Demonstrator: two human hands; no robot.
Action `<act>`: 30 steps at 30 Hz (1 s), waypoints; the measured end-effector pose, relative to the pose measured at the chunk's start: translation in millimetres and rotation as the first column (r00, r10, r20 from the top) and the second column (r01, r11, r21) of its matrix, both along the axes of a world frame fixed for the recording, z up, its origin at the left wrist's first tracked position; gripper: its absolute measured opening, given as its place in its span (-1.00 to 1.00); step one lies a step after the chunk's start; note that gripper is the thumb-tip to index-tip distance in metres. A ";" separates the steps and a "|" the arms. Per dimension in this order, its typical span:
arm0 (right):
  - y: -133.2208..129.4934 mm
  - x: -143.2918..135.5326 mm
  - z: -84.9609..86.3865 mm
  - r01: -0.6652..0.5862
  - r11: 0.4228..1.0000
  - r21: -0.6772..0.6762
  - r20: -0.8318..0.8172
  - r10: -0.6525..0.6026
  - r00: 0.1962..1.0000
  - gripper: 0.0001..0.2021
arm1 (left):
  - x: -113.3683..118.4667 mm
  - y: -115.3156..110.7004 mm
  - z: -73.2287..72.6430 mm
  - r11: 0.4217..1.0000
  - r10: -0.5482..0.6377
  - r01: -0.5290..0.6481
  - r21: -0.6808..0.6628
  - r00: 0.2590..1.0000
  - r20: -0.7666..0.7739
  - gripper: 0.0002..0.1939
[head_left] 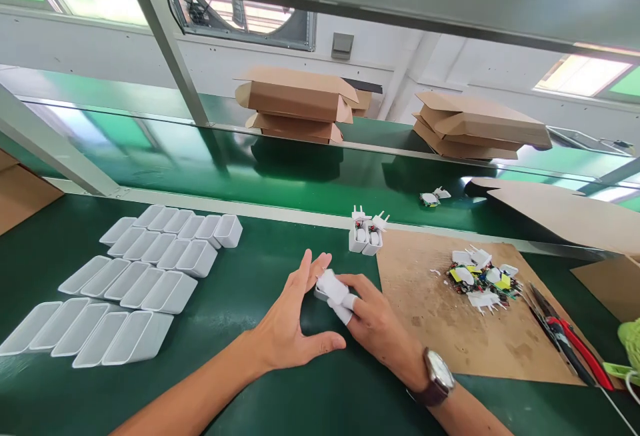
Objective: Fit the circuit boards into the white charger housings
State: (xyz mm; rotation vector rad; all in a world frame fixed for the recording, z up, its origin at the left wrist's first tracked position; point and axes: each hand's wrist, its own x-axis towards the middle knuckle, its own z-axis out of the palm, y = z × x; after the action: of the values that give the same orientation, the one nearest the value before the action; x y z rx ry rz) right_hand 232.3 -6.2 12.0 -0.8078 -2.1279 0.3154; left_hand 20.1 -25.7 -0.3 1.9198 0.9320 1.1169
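Observation:
Fingers wrapped round a white plastic housing (333, 287), my right hand (375, 316) works at the middle of the green table, with white coverings on some fingertips. My left hand (287, 323) is spread just left of the housing, thumb out, its fingertips close to the housing's upper end; whether they touch it I cannot tell. Beyond the hands, two white housings (365, 239) stand upright, with white plug pieces with pins sticking out of their tops. Rows of open white housings (163, 291) lie on the left of the table.
A cardboard sheet (415, 316) on the right bears a pile of circuit boards and plug pieces (483, 279). Red-handled pliers (580, 343) and tweezers lie at its right edge. Behind runs a green conveyor belt (310, 189) with a small board assembly (434, 197). Cardboard boxes (295, 99) sit farther back.

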 end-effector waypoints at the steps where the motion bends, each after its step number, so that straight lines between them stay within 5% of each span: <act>1: 0.2 -0.5 -0.4 -0.016 1.000 -0.016 0.023 0.017 1.000 -0.61 | -0.3 0.1 -0.4 1.000 -0.003 0.003 -0.008 1.000 -0.007 0.33; 11: 1.9 1.4 0.5 0.024 0.999 -0.022 -0.044 -0.025 0.999 -0.67 | -0.3 -0.6 -0.4 0.999 0.033 -0.033 -0.008 0.999 -0.012 0.30; 18: 4.9 1.2 -9.2 0.025 0.989 -0.149 -0.111 -0.042 0.993 -0.76 | 3.8 1.2 -7.3 0.999 0.011 -0.017 -0.052 0.994 -0.113 0.37; 21: 6.0 -2.3 -11.3 -0.008 0.899 -0.438 -0.287 -0.131 0.949 -0.77 | 4.1 3.4 -9.8 0.993 0.103 -0.095 0.071 0.988 -0.118 0.21; 25: 5.1 -4.9 -5.1 -0.183 0.653 -0.735 -0.343 -0.125 0.931 -0.63 | 5.9 3.7 -10.2 0.967 0.193 -0.182 0.178 0.980 -0.049 0.01; 30: 1.7 -5.2 5.7 -0.136 0.617 -0.775 -0.247 -0.099 0.964 -0.59 | 9.1 3.1 -12.7 0.932 0.226 -0.221 0.286 0.974 0.016 -0.06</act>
State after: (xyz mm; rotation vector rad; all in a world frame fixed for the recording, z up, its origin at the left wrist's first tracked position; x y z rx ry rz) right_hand 227.1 -4.5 17.7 -1.1446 -1.6820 1.3774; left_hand 29.2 -22.5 -13.0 2.0940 1.0677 1.4374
